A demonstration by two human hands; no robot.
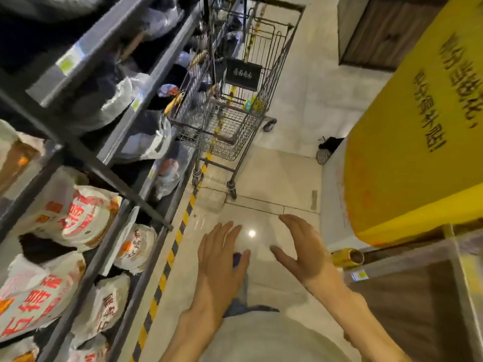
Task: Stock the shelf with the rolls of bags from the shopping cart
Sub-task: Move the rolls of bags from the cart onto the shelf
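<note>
Both the left hand (219,259) and right hand (300,246) hang spread and empty over the pale tiled floor (274,178). The grey wire shopping cart (230,121) stands ahead, just beside the dark metal shelf (146,82)

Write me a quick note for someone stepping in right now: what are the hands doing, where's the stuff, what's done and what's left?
Left hand: open, fingers straight, holding nothing.
Right hand: open, empty, held out over the floor.
Shopping cart: ahead in the aisle beside the shelf, out of reach of both hands. A few small yellow and green items lie in it; too blurred to tell whether they are rolls.
Shelf: already holds printed bag bundles on the lower levels.
Done: cannot tell how much.
Left: probably walk to the cart, take rolls, place them on the shelf.
</note>
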